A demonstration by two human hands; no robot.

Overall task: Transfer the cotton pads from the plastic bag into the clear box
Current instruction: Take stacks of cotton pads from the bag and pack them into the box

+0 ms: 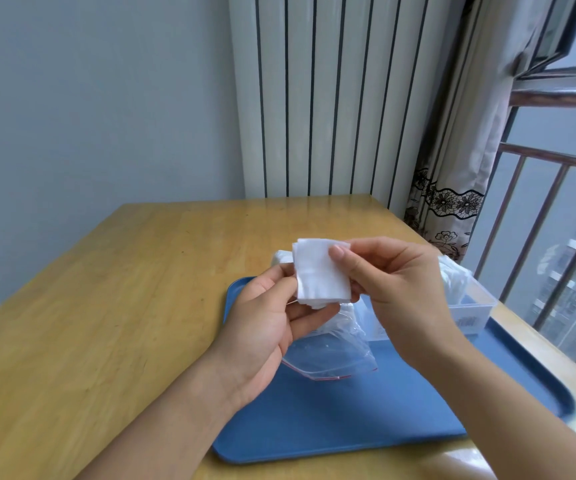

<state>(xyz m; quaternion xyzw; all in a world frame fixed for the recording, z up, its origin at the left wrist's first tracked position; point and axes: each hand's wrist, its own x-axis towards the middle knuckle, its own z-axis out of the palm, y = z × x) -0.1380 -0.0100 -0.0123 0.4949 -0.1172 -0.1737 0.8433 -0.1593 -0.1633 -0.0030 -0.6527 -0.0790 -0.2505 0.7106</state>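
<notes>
White square cotton pads [321, 277], small stack, held in air above far left part of blue plastic tray [383, 420]. Left hand [266, 327] pinches stack's left edge; right hand [394, 289] pinches top right corner, thumb on front. Clear zip plastic bag [331, 355] lies on tray below, red-lined mouth toward near edge. Clear plastic box [470, 306] at tray's far right corner. Advice: square stack edges, keep firm pinch, lower flat into box.

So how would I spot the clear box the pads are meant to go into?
Find the flat blue plastic tray on the wooden table, then look to its far right corner, nearest the window railing. The clear rectangular plastic box sits there, partly behind the right hand. Unlike the limp clear plastic bag mid-tray, it has stiff upright walls.
</notes>
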